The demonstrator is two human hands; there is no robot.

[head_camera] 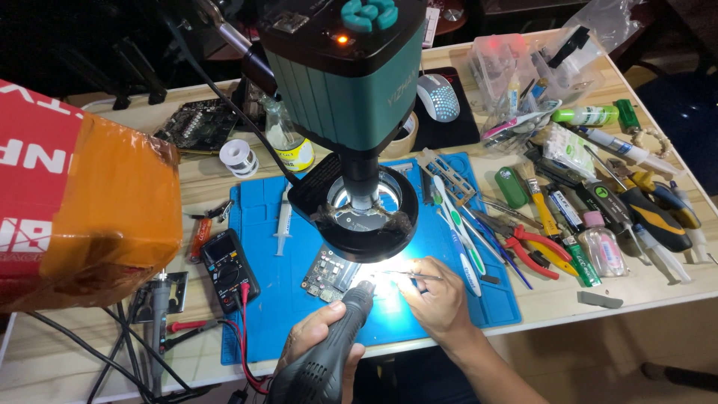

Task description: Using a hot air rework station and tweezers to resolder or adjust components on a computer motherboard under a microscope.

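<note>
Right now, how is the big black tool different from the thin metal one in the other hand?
The black tool is thick, dark and ribbed; the tweezers are thin and shiny. The left hand wraps around the black tool; the right hand pinches the tweezers in its fingertips. Both point at the bright spot beside the circuit board on the blue mat.

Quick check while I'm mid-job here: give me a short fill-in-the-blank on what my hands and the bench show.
1. The left hand holds a dark ____ tool.
2. The right hand holds thin ____.
3. The circuit board lies on a ____ work mat.
4. The multimeter lies ____ of the board.

Missing words: rotary; tweezers; blue; left
</note>
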